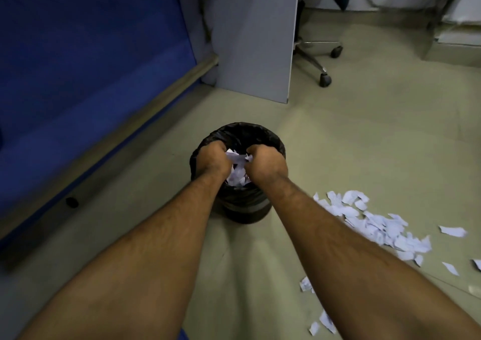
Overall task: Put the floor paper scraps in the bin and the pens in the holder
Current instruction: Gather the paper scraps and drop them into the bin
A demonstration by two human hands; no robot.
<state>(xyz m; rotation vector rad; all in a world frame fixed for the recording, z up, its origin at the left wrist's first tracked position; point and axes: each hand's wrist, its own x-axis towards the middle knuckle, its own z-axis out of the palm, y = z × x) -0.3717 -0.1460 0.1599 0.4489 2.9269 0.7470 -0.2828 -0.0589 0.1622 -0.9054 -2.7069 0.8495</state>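
Note:
A small round bin [242,132] lined with a black bag stands on the floor in the middle of the view. Both my hands are over its mouth. My left hand [212,161] and my right hand [265,163] are curled around a bunch of white paper scraps [237,169] held between them, just above or inside the bin. A large pile of white scraps [374,225] lies on the floor to the right of the bin. A few more scraps [325,321] lie nearer to me. No pens or holder are in view.
A blue partition wall [86,61] with a wooden skirting runs along the left. A grey desk panel [255,37] stands behind the bin, and a wheeled office chair base [324,76] is at the back right. The floor is beige tile.

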